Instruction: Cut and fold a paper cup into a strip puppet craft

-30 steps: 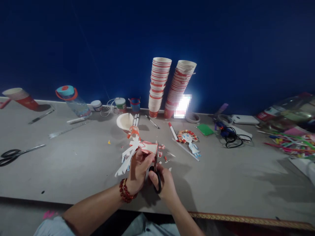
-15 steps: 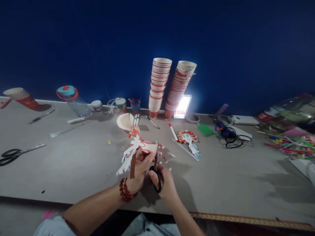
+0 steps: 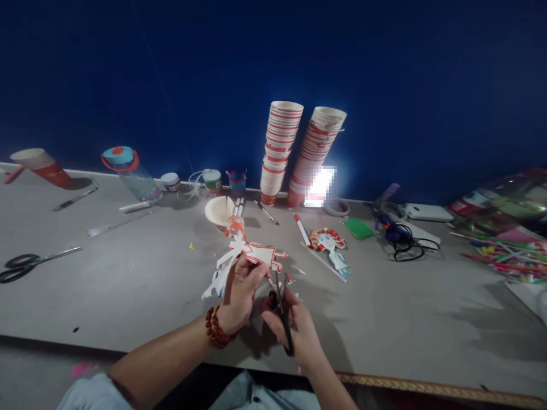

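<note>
My left hand [image 3: 243,290] pinches a white paper cutout [image 3: 259,253] with a figure in a dress outlined in red. In my right hand [image 3: 294,324] are black-handled scissors [image 3: 280,302], their blades parted and pointing away from me, just clear of the cutout's lower edge. White paper strips with blue marks [image 3: 220,279] lie beside my left hand. Beyond the cutout stands a cut white paper cup [image 3: 219,212]. Small paper scraps [image 3: 290,278] lie on the table past the scissors. A finished-looking paper doll [image 3: 328,245] with a red and yellow fringe rests to the right.
Two tall stacks of paper cups [image 3: 280,151] stand at the back by a blue wall. A second pair of scissors [image 3: 25,266] lies at left, near a water bottle [image 3: 132,171]. Toward the right are a green pad [image 3: 359,228], a black cable [image 3: 400,242] and colourful sticks [image 3: 504,256].
The scissors have come away from the cutout toward me and slightly right, and their blades have opened. My left hand still holds the cutout in nearly the same place.
</note>
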`<state>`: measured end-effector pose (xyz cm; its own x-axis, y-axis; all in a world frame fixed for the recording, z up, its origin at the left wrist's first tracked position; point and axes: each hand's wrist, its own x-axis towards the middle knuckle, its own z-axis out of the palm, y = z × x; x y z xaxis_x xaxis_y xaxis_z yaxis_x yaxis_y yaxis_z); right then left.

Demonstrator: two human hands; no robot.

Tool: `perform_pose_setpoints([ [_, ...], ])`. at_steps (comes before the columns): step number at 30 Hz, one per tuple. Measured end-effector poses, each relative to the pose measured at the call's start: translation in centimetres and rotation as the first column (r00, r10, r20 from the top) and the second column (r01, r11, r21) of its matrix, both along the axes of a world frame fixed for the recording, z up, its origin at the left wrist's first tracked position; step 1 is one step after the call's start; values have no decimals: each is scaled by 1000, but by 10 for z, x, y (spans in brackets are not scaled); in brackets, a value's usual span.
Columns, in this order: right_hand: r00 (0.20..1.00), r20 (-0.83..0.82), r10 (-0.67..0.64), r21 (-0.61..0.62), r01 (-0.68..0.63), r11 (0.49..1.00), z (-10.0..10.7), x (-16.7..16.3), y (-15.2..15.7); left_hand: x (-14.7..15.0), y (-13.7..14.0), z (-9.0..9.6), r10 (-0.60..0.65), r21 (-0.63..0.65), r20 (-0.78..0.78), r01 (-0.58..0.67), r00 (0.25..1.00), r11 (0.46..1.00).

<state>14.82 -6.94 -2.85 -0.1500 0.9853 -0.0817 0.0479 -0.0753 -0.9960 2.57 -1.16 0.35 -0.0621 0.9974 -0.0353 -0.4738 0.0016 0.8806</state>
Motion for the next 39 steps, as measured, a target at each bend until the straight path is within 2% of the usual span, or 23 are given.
perform_pose_setpoints([
  [3,998,-57,7,-62,-11,998,1,5,-1,0,1,-1,-68,20,113,66,991,998],
  [6,990,-118,76,-126,-90,988,2,8,-2,-1,2,-1,-87,33,212,82,974,996],
  [7,990,-132,51,-138,-70,988,2,9,-2,-1,2,-1,-85,34,219,80,972,996],
  [11,946,-229,-229,-88,214,973,10,6,0,-1,2,-2,-98,27,187,95,977,995],
  [14,883,-380,-276,6,301,954,21,-3,10,0,2,-3,-143,27,178,140,974,990],
  [19,784,-496,-374,2,432,902,27,-21,32,1,2,-5,-188,46,142,183,972,982],
  [27,777,-484,-402,57,487,872,20,-25,35,1,0,-7,-196,40,171,192,966,981],
  [34,841,-382,-383,148,465,873,10,-18,36,0,-1,-5,-183,-66,209,201,961,977],
  [39,861,-341,-377,219,463,859,5,-18,30,0,-1,-4,-228,-111,215,256,950,960],
])
